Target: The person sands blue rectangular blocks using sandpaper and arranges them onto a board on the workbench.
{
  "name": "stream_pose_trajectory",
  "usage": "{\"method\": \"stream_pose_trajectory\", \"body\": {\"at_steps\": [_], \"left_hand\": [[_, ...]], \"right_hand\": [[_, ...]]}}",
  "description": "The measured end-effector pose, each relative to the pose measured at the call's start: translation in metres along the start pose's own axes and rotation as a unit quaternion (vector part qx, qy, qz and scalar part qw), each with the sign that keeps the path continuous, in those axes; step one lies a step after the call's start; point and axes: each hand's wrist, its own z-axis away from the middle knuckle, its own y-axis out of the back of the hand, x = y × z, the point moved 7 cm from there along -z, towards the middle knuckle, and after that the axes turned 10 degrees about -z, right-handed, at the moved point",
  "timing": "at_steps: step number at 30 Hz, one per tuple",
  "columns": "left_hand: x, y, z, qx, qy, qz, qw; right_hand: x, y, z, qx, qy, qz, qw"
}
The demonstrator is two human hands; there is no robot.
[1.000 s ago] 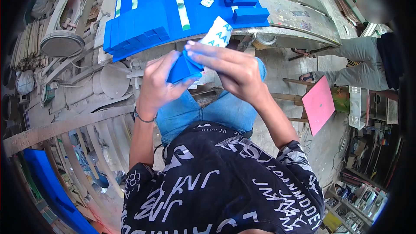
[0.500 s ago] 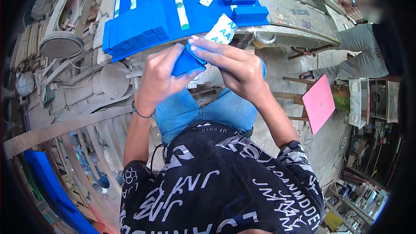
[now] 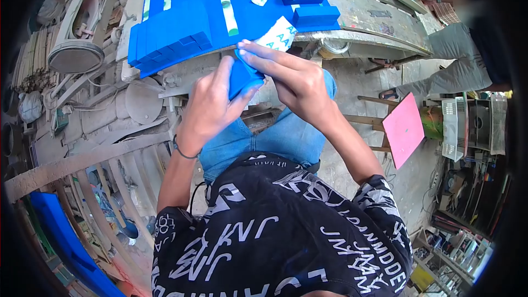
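In my left hand (image 3: 209,102) is a small blue block (image 3: 240,77), gripped between thumb and fingers above my lap, just off the table's near edge. My right hand (image 3: 300,80) has its fingers pressed together on a thin, bent blue piece (image 3: 245,59) against the block's upper right side; its exact kind is unclear. Just beyond the right fingers is a white sheet with printed letters (image 3: 279,34). A tight row of blue blocks (image 3: 170,41) stands on the blue board (image 3: 212,8), left of several whitish strips.
More blue blocks (image 3: 316,16) lie at the board's right. The wooden table (image 3: 379,22) extends rightward, with a round can (image 3: 334,48) below its edge. A pink-topped stool (image 3: 404,130) stands to my right, near another person's legs (image 3: 459,58). Wooden railings (image 3: 93,159) are at left.
My left hand has tilted the blue block slightly, and the right fingers have shifted a little along it. At the right, the other person's hand has come further into view.
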Motion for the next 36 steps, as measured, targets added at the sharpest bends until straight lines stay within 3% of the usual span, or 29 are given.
{"method": "stream_pose_trajectory", "body": {"at_steps": [15,36], "left_hand": [[-0.01,-0.007,-0.007,-0.006,0.08,0.031,0.996],[0.007,-0.008,0.0,0.0,0.072,0.02,0.997]], "right_hand": [[0.006,0.003,0.004,-0.016,-0.002,0.009,1.0],[0.007,0.008,0.01,-0.01,-0.009,0.001,1.0]]}}
